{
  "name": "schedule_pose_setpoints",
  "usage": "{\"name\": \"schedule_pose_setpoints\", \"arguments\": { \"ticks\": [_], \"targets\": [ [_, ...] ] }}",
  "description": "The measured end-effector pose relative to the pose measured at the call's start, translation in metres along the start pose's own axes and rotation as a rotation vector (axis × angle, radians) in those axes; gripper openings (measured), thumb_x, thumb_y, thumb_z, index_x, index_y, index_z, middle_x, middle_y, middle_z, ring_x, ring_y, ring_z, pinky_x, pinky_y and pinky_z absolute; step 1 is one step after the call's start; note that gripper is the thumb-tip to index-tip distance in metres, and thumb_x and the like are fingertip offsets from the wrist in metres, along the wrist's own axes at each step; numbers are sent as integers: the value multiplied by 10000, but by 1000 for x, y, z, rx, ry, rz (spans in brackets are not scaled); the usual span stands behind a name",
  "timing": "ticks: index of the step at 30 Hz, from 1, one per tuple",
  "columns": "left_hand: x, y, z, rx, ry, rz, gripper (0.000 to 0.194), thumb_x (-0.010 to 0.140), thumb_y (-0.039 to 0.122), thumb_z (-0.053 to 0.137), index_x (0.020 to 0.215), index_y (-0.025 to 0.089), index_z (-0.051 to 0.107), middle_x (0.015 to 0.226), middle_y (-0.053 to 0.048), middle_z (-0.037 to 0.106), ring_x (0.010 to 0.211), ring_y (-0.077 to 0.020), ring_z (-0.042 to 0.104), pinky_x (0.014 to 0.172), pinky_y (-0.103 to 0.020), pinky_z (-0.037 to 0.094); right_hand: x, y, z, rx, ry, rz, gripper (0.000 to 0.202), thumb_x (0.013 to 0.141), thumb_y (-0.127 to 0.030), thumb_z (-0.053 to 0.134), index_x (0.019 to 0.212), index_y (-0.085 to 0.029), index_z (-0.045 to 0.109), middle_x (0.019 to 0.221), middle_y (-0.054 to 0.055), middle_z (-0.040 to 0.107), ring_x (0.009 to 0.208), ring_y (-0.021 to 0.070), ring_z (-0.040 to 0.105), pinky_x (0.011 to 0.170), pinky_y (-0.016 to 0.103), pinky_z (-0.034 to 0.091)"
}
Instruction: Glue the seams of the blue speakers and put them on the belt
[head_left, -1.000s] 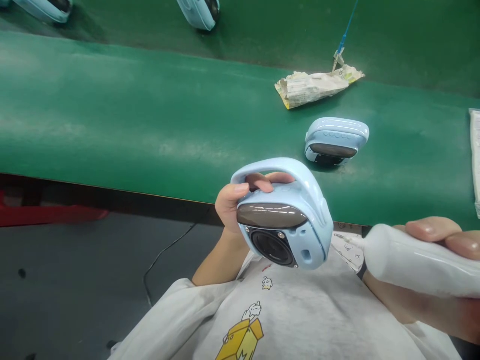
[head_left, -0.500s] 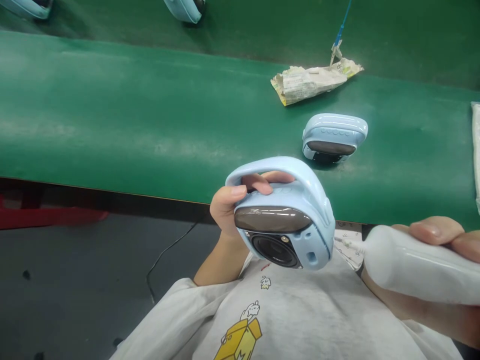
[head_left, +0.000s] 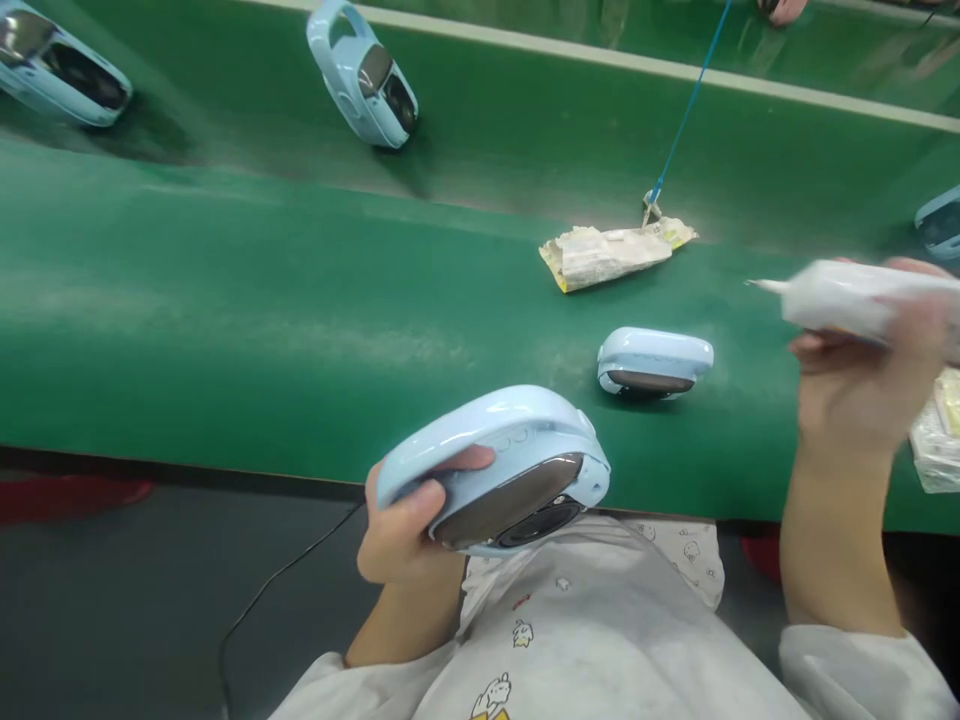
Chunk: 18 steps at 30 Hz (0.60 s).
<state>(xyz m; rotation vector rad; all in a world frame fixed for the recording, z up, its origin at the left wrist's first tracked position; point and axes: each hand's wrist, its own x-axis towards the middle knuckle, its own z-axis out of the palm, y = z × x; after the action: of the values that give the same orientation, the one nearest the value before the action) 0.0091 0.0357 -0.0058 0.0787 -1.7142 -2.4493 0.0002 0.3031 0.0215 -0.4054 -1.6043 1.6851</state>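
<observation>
My left hand (head_left: 409,525) is closed round a light blue portable speaker (head_left: 517,470), its thumb and fingers passing under the carry handle. The speaker is tilted, with its dark panel and round black driver facing down toward me. Up at the right, my right hand (head_left: 870,370) grips a white squeeze bottle (head_left: 847,295), slightly blurred, its thin nozzle pointing left over the bench. Between the two hands a second light blue speaker (head_left: 654,362) rests on the green bench, touched by neither.
A crumpled paper wrapper (head_left: 615,255) lies near a blue cord (head_left: 694,105). Further light blue speakers stand beyond, one at upper centre (head_left: 364,85), one at far left (head_left: 64,70). A clear plastic packet (head_left: 937,440) is at the right edge.
My right hand has lifted the squeeze bottle away from the speaker, up over the bench. My left hand has turned and shifted the speaker left. The view has tilted further up.
</observation>
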Motion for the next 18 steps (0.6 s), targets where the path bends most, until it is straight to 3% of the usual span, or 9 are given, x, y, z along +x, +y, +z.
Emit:
{"name": "schedule_pose_setpoints", "arguments": {
  "ticks": [1, 3, 9, 13, 18],
  "targets": [
    [1, -1, -1, 32, 17, 2, 252, 597, 258, 510, 631, 245, 759, 723, 11, 715, 649, -218, 645, 542, -302, 494, 16, 11, 7, -12, -15, 22, 495, 527, -559, 801, 847, -231, 615, 792, -9, 605, 562, 90, 548, 415, 186, 459],
    [3, -3, -6, 63, 33, 1, 231, 597, 254, 532, 632, 251, 761, 760, 2, 718, 699, -226, 655, 594, -308, 515, 43, 37, 21, -64, -38, 133, 543, 483, -536, 796, 845, -185, 595, 733, 1, 593, 526, 96, 542, 426, 208, 481],
    [15, -15, -22, 118, -142, -30, 166, 662, 285, 626, 720, 249, 778, 849, -32, 722, 746, -228, 674, 618, -278, 555, 83, 100, 50, -215, -171, 156, 577, 502, -576, 756, 886, -167, 621, 726, 25, 628, 510, 151, 574, 492, 304, 536],
    [22, -20, -20, 121, -117, -90, 148, 655, 326, 666, 688, 233, 776, 840, -48, 722, 712, -237, 674, 561, -273, 548, 100, 121, 58, -320, -247, 124, 502, 563, -529, 751, 879, -153, 643, 727, 30, 635, 550, 163, 595, 554, 313, 548],
    [28, -20, -14, 141, -106, -100, 114, 647, 315, 692, 665, 237, 773, 830, -47, 728, 716, -237, 679, 554, -258, 546, 119, 126, 56, -444, -309, 117, 308, 598, -424, 764, 688, -157, 640, 578, -2, 597, 491, 158, 566, 497, 283, 504]
  ]
}}
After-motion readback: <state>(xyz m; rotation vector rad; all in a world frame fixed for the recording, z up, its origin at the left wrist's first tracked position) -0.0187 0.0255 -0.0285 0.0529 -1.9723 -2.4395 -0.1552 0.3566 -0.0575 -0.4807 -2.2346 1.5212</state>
